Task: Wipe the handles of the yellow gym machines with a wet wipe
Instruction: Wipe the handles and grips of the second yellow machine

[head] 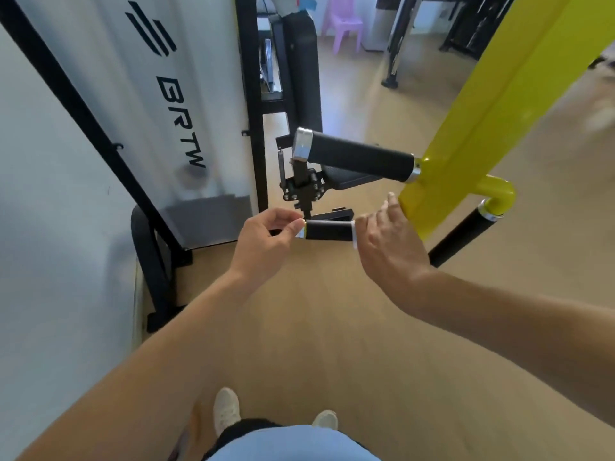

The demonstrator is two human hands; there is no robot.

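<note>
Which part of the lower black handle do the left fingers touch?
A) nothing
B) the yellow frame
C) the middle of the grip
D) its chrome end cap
D: the left hand pinches the chrome cap at the free end of the lower black handle; the right hand is at its other end.

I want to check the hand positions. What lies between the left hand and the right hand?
In the head view, a short black handle spans the gap between the left hand and the right hand; each hand is at one end.

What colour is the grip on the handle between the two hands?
Black, with silver end rings; the lower handle shows clearly in the head view.
</note>
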